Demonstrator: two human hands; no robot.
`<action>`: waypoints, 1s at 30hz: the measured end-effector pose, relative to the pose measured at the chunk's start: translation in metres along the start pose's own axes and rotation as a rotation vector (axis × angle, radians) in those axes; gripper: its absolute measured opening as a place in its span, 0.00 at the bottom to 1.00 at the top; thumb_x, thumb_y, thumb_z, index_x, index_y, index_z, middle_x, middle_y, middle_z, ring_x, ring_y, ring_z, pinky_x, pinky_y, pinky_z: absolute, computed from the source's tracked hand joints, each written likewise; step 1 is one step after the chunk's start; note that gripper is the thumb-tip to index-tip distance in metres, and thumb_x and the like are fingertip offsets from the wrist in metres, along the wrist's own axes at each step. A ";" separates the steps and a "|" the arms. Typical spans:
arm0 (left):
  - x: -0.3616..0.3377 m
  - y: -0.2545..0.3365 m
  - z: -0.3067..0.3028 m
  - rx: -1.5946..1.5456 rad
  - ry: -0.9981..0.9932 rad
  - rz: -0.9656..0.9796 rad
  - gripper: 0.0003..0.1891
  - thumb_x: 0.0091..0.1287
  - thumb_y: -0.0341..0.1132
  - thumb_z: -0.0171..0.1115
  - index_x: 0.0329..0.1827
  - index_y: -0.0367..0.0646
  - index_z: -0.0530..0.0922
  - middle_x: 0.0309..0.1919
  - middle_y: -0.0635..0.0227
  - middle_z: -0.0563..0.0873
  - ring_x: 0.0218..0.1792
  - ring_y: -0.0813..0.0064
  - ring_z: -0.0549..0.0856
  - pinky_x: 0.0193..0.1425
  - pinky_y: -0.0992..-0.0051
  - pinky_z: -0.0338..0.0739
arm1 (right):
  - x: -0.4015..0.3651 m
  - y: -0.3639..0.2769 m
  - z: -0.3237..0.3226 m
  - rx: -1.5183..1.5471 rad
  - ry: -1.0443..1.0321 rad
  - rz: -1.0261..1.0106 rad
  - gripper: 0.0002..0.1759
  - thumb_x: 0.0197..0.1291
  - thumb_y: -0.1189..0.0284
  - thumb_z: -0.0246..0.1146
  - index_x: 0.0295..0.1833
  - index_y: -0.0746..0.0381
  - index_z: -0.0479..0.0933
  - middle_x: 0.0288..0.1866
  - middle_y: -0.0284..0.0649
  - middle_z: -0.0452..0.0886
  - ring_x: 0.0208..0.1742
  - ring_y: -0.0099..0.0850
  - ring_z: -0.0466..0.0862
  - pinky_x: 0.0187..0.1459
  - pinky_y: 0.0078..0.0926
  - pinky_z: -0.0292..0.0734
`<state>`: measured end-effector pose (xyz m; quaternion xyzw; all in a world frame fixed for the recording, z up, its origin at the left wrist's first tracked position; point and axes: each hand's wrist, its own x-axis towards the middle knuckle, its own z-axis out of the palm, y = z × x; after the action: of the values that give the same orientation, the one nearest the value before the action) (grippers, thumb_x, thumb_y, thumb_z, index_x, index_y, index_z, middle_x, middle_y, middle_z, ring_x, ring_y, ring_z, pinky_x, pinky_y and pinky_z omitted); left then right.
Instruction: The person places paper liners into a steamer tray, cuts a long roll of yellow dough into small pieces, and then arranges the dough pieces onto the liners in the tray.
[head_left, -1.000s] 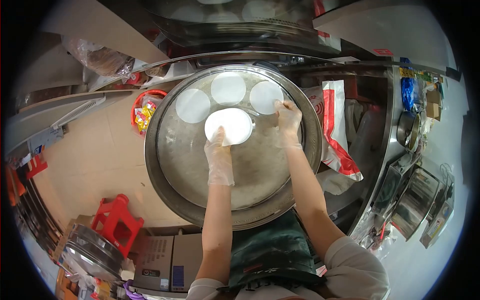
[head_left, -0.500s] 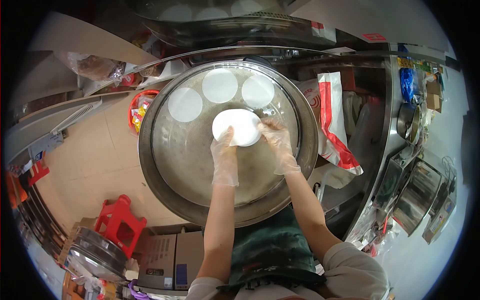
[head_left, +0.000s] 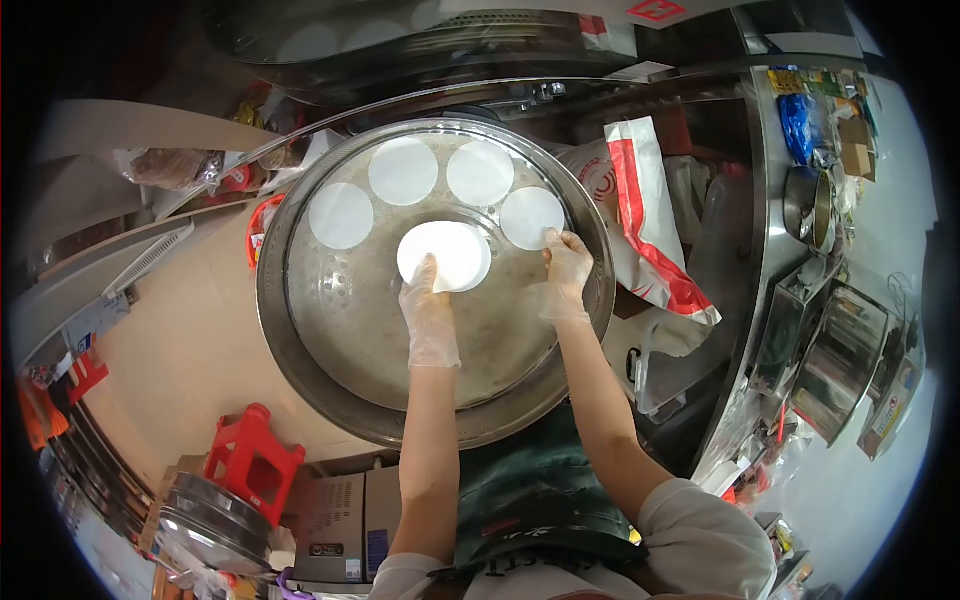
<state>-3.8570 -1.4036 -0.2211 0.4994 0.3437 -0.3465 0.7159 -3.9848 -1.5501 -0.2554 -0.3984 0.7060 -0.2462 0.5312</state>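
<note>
A wide round metal steamer tray (head_left: 345, 345) with small perforations lies in front of me. My left hand (head_left: 428, 315), in a clear plastic glove, grips a stack of white paper rounds (head_left: 438, 252) above the tray's middle, thumb on top. The stack is slightly fanned to the right. My right hand (head_left: 566, 270), gloved too, pinches the lower right edge of a single paper round (head_left: 530, 217) at the tray's right side. Several paper rounds lie flat in an arc along the far side, among them one (head_left: 403, 171) at the back and one (head_left: 341, 216) at the left.
A red and white sack (head_left: 645, 220) stands right of the tray. On the floor at lower left is a red plastic stool (head_left: 250, 455), near stacked metal pans (head_left: 210, 525). Metal containers (head_left: 840, 350) and packets line the right-hand counter. An orange-red basket (head_left: 262, 225) shows behind the tray's left rim.
My right hand has moved right, away from the stack, and another paper round now lies at the tray's right side under its fingers. The view has shifted slightly.
</note>
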 end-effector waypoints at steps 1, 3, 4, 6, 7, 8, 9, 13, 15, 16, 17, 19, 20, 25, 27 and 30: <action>0.000 -0.003 -0.003 0.000 -0.014 -0.009 0.26 0.69 0.30 0.68 0.66 0.27 0.70 0.57 0.56 0.81 0.58 0.67 0.82 0.63 0.71 0.79 | 0.004 0.002 0.000 0.002 0.012 -0.001 0.07 0.63 0.74 0.71 0.35 0.63 0.81 0.24 0.27 0.75 0.24 0.16 0.70 0.28 0.17 0.63; 0.000 -0.008 -0.006 -0.002 -0.041 -0.026 0.26 0.69 0.30 0.69 0.65 0.27 0.70 0.57 0.56 0.81 0.59 0.66 0.82 0.64 0.71 0.79 | 0.005 0.004 0.004 0.004 0.033 -0.002 0.07 0.62 0.73 0.72 0.35 0.63 0.81 0.23 0.27 0.74 0.24 0.16 0.70 0.28 0.17 0.64; -0.001 -0.010 -0.007 0.000 -0.028 -0.030 0.26 0.69 0.30 0.69 0.65 0.27 0.70 0.57 0.56 0.81 0.59 0.66 0.82 0.64 0.71 0.79 | 0.003 0.003 0.004 -0.020 0.043 -0.005 0.07 0.62 0.73 0.72 0.35 0.63 0.81 0.24 0.27 0.75 0.24 0.16 0.71 0.28 0.17 0.65; -0.005 -0.015 -0.006 0.004 -0.001 -0.039 0.26 0.69 0.30 0.69 0.65 0.26 0.70 0.57 0.56 0.81 0.59 0.66 0.82 0.65 0.71 0.78 | -0.006 -0.005 0.003 -0.068 0.062 -0.012 0.08 0.62 0.72 0.72 0.36 0.64 0.82 0.25 0.27 0.76 0.25 0.17 0.72 0.29 0.18 0.66; -0.007 -0.016 -0.005 0.014 0.008 -0.054 0.26 0.69 0.30 0.69 0.65 0.26 0.70 0.57 0.56 0.81 0.59 0.66 0.82 0.65 0.71 0.78 | -0.016 -0.013 0.001 -0.095 0.108 -0.015 0.07 0.62 0.72 0.72 0.36 0.64 0.82 0.26 0.28 0.77 0.26 0.17 0.72 0.30 0.18 0.67; -0.009 -0.018 -0.005 0.022 0.016 -0.069 0.26 0.69 0.29 0.69 0.65 0.26 0.70 0.57 0.56 0.81 0.59 0.66 0.82 0.66 0.71 0.77 | -0.031 -0.022 -0.004 -0.123 0.155 -0.018 0.07 0.63 0.72 0.72 0.37 0.63 0.82 0.27 0.28 0.78 0.26 0.17 0.73 0.30 0.18 0.68; -0.011 -0.020 -0.004 0.031 0.024 -0.085 0.26 0.69 0.29 0.69 0.65 0.26 0.70 0.57 0.56 0.81 0.58 0.66 0.82 0.66 0.71 0.77 | -0.043 -0.025 -0.009 -0.150 0.202 -0.022 0.07 0.63 0.72 0.72 0.37 0.63 0.83 0.28 0.28 0.79 0.27 0.18 0.74 0.31 0.18 0.69; -0.013 -0.038 -0.011 0.008 -0.092 -0.079 0.25 0.69 0.28 0.68 0.65 0.24 0.71 0.56 0.56 0.82 0.57 0.66 0.83 0.65 0.70 0.78 | -0.076 -0.004 -0.020 0.055 -0.289 0.103 0.06 0.61 0.75 0.73 0.42 0.63 0.86 0.30 0.27 0.81 0.28 0.18 0.75 0.34 0.17 0.71; -0.015 -0.038 -0.012 0.047 -0.111 -0.086 0.25 0.69 0.28 0.68 0.65 0.23 0.71 0.56 0.56 0.82 0.56 0.66 0.84 0.65 0.69 0.78 | -0.086 0.005 -0.021 -0.036 -0.240 0.106 0.05 0.61 0.74 0.73 0.41 0.62 0.86 0.29 0.26 0.82 0.26 0.16 0.76 0.30 0.15 0.67; -0.017 -0.036 -0.011 0.044 -0.084 -0.103 0.25 0.69 0.27 0.68 0.65 0.23 0.71 0.57 0.55 0.82 0.56 0.66 0.84 0.64 0.69 0.79 | -0.090 0.007 -0.020 -0.078 -0.214 0.104 0.05 0.61 0.73 0.74 0.40 0.61 0.86 0.28 0.26 0.82 0.25 0.15 0.76 0.28 0.14 0.65; -0.019 -0.033 -0.010 0.042 -0.060 -0.121 0.25 0.69 0.27 0.68 0.65 0.23 0.71 0.57 0.55 0.82 0.56 0.66 0.84 0.64 0.69 0.79 | -0.096 0.009 -0.023 -0.064 -0.182 0.127 0.05 0.60 0.74 0.74 0.39 0.62 0.85 0.28 0.27 0.82 0.25 0.15 0.76 0.27 0.14 0.65; -0.019 -0.029 -0.012 0.041 -0.048 -0.123 0.25 0.69 0.27 0.68 0.64 0.23 0.72 0.57 0.55 0.82 0.56 0.66 0.84 0.63 0.68 0.80 | -0.105 0.016 -0.027 -0.043 -0.084 0.093 0.05 0.61 0.74 0.73 0.37 0.62 0.84 0.27 0.28 0.81 0.25 0.15 0.75 0.27 0.14 0.65; -0.017 -0.025 -0.014 0.041 -0.061 -0.107 0.24 0.69 0.27 0.68 0.64 0.24 0.72 0.57 0.55 0.82 0.56 0.66 0.84 0.63 0.68 0.80 | -0.108 0.021 -0.029 -0.031 -0.031 0.076 0.05 0.61 0.74 0.73 0.36 0.62 0.83 0.26 0.28 0.80 0.25 0.15 0.74 0.27 0.15 0.65; -0.012 -0.009 -0.032 0.152 -0.139 -0.034 0.24 0.70 0.30 0.67 0.65 0.26 0.72 0.59 0.54 0.82 0.59 0.63 0.83 0.65 0.66 0.79 | -0.089 0.038 -0.044 0.227 0.255 0.114 0.05 0.64 0.74 0.69 0.35 0.63 0.82 0.26 0.28 0.78 0.25 0.17 0.71 0.27 0.17 0.63; -0.017 -0.002 -0.038 0.204 -0.144 -0.060 0.25 0.70 0.29 0.67 0.66 0.26 0.71 0.59 0.53 0.81 0.60 0.63 0.83 0.66 0.67 0.78 | -0.073 0.053 -0.043 0.295 0.322 0.120 0.05 0.63 0.75 0.69 0.36 0.64 0.82 0.27 0.28 0.77 0.25 0.18 0.70 0.28 0.19 0.64; -0.022 -0.004 -0.049 0.221 -0.139 -0.092 0.25 0.70 0.29 0.67 0.66 0.26 0.71 0.59 0.53 0.81 0.61 0.64 0.82 0.68 0.67 0.78 | -0.054 0.078 -0.041 0.249 0.397 0.103 0.05 0.63 0.73 0.70 0.37 0.61 0.81 0.26 0.28 0.78 0.22 0.17 0.74 0.23 0.16 0.65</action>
<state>-3.8794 -1.3545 -0.2178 0.5338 0.2753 -0.4485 0.6619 -4.0411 -1.4647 -0.2723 -0.2374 0.7801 -0.3774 0.4390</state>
